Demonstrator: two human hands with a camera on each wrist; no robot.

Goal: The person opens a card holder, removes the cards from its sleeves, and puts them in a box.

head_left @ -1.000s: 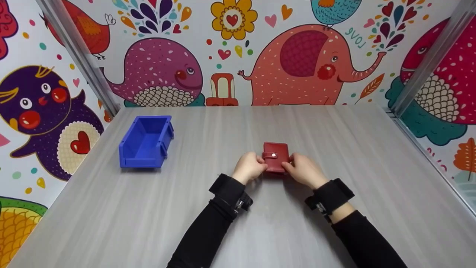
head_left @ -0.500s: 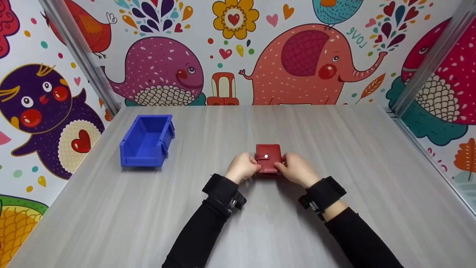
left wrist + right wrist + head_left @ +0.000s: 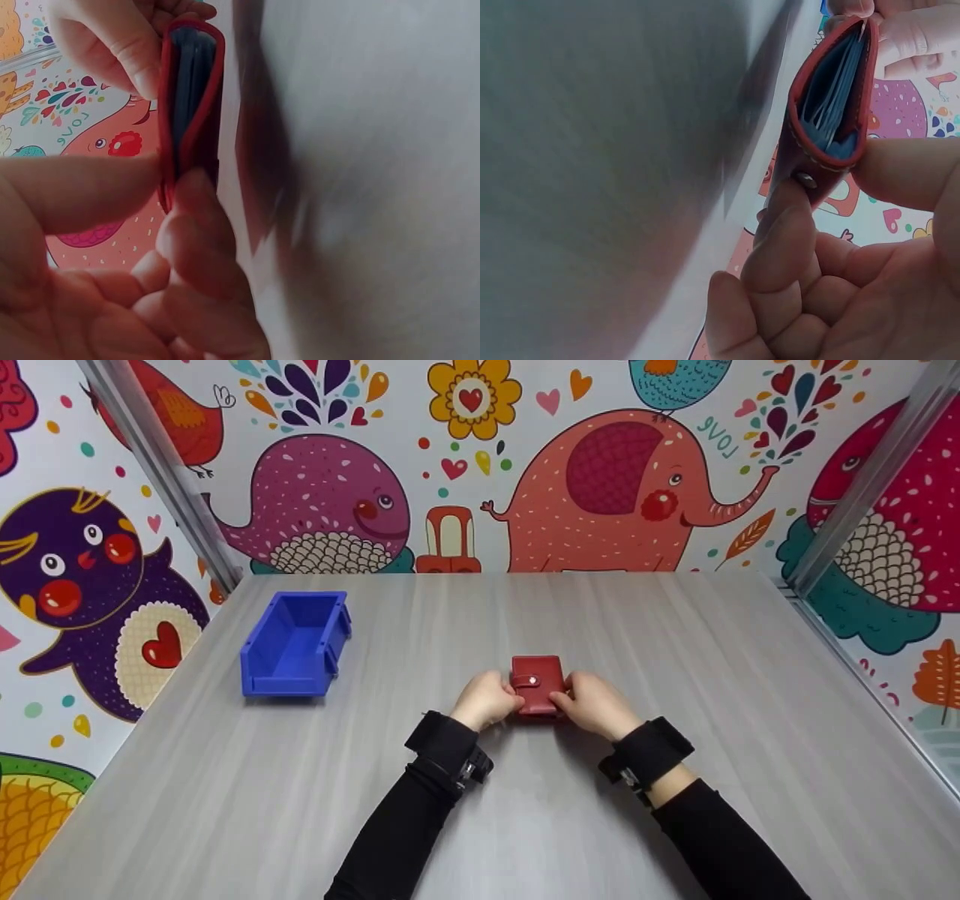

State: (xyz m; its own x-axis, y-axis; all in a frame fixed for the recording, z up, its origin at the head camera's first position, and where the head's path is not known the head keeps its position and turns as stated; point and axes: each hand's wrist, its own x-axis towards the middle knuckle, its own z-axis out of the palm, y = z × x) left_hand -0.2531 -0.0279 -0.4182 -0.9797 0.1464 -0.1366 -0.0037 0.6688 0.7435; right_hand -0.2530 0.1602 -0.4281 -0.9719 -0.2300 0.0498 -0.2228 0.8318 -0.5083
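A small red wallet [image 3: 537, 685] with a snap strap on its left side is held just above the table, between both hands. My left hand [image 3: 487, 700] pinches its left edge with thumb and fingers. The right hand [image 3: 598, 703] pinches the lower right edge, thumb on top. In the left wrist view, the wallet [image 3: 193, 97] shows its end, with dark layers inside the red cover. Thin pale sleeves or cards fill the wallet [image 3: 832, 105] in the right wrist view, where a metal snap shows near the fingertips.
A blue plastic bin [image 3: 294, 645] stands at the back left of the grey table [image 3: 420, 810]. Printed cartoon walls rise behind and at both sides, with metal posts [image 3: 161, 472] at the corners. Each wrist wears a black strap [image 3: 654, 755].
Both hands have shifted left and slightly toward the person, carrying the wallet along. Their hold on it looks the same. The bin has stayed in place.
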